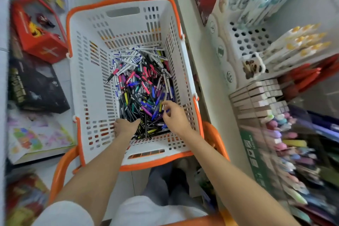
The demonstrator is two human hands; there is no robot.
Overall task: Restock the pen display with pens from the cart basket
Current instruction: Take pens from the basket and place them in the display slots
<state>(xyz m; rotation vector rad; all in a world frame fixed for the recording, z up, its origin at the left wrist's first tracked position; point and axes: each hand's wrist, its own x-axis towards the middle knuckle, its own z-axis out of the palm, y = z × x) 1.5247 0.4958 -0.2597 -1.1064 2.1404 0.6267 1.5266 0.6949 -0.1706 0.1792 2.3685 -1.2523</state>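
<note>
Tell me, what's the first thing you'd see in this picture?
First, the big white basket with orange trim in the middle, with a bright jumble of pens heaped at its bottom. Both hands reach into the heap: the left hand near the front wall, the right hand pinching at blue pens. Packaged pens fill the display at right.

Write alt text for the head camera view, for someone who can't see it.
Both hands reach into a white, orange-rimmed basket holding a heap of mixed pens: the left hand presses in, the right hand picks near a blue one. The pen display stands to the right.
</note>
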